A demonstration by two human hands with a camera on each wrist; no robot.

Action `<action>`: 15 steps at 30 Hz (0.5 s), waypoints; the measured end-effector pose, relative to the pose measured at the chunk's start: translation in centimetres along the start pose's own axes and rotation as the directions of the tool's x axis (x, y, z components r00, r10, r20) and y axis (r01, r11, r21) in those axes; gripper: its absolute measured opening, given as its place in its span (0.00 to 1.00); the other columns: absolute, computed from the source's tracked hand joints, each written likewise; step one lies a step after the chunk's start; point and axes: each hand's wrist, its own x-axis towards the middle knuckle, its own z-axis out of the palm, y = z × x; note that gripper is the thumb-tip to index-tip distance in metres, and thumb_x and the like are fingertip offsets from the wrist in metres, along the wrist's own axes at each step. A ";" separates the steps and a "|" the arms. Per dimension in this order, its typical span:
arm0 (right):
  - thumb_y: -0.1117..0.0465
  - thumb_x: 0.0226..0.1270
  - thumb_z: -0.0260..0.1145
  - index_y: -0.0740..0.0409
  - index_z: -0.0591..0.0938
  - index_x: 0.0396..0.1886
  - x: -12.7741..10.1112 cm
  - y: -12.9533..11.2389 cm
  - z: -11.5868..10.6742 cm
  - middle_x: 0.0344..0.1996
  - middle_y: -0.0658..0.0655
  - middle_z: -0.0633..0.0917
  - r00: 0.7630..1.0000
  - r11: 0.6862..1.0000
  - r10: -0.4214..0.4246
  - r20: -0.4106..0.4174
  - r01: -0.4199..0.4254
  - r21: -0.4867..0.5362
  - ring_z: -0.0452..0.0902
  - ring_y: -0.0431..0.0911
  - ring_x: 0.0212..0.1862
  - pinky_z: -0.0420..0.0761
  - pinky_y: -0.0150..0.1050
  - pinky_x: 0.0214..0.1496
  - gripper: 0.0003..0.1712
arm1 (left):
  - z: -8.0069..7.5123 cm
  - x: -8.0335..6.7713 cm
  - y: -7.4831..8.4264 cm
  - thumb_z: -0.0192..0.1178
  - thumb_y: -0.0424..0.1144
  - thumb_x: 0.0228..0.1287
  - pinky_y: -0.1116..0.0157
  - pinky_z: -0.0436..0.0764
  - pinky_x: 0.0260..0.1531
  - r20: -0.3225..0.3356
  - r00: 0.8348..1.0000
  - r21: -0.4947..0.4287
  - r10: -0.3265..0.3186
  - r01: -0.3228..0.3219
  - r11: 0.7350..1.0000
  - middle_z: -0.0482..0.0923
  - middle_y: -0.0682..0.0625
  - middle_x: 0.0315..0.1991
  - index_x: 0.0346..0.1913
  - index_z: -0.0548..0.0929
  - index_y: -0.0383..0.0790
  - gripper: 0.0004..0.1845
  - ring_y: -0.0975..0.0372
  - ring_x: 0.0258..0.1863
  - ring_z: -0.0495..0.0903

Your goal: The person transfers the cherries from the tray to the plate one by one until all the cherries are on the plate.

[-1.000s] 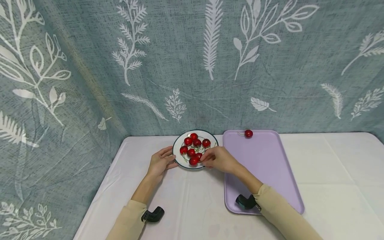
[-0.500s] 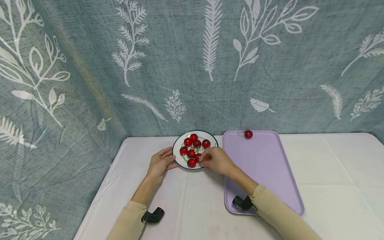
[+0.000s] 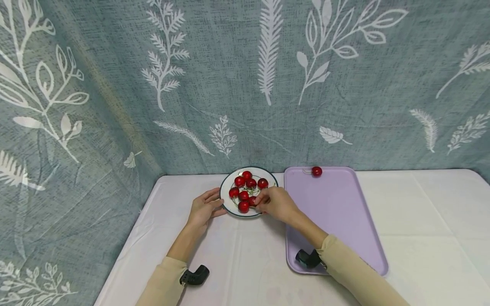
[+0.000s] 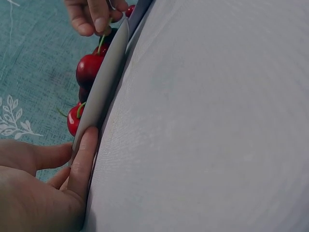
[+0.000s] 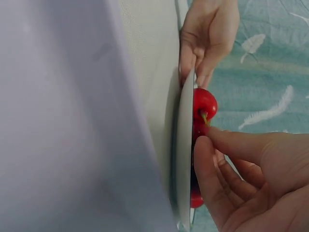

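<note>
A white plate (image 3: pixel 229 206) with a dark rim holds several red cherries (image 3: pixel 239 181) with green stems. My left hand (image 3: pixel 203 209) grips the plate's left edge, thumb at the rim and a finger underneath, as the left wrist view shows. My right hand (image 3: pixel 276 204) is over the plate's right front. Its thumb and index finger pinch the stem (image 4: pixel 101 43) of the front cherry (image 3: pixel 243 207), which still lies on the plate. In the right wrist view, the right fingertips partly cover the cherries behind them.
A lilac tray (image 3: pixel 329 204) lies right of the plate, partly under the right forearm. One cherry (image 3: pixel 316 171) with its stem rests near the tray's far edge. A white cloth (image 3: pixel 417 212) covers the table. A patterned blue-green curtain (image 3: pixel 245 85) hangs behind and at the left.
The front cherry has shifted slightly left and toward me on the plate, away from the right fingertips. The right forearm has moved a little left. The left hand stays on the plate.
</note>
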 end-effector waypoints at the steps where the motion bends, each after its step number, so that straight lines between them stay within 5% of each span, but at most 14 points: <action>1: 0.72 0.58 0.71 0.62 0.85 0.28 0.0 0.1 -0.1 0.22 0.50 0.83 1.000 1.000 0.012 -0.002 -0.012 0.004 0.76 0.38 0.23 0.77 0.28 0.23 0.03 | 0.0 0.0 0.0 0.53 0.23 0.68 0.66 0.88 0.37 0.003 1.000 0.001 0.002 -0.002 1.000 0.69 0.33 0.64 0.69 0.67 0.30 0.26 0.62 0.39 0.84; 15: 0.70 0.59 0.69 0.60 0.86 0.31 0.1 0.6 -2.9 0.27 0.52 0.87 0.993 0.989 -0.016 -0.118 -0.001 -0.148 0.79 0.41 0.27 0.80 0.32 0.27 0.03 | -0.1 -0.1 0.0 0.54 0.23 0.68 0.65 0.88 0.38 0.005 1.000 0.003 0.018 -0.018 1.000 0.69 0.33 0.64 0.68 0.67 0.29 0.26 0.60 0.41 0.84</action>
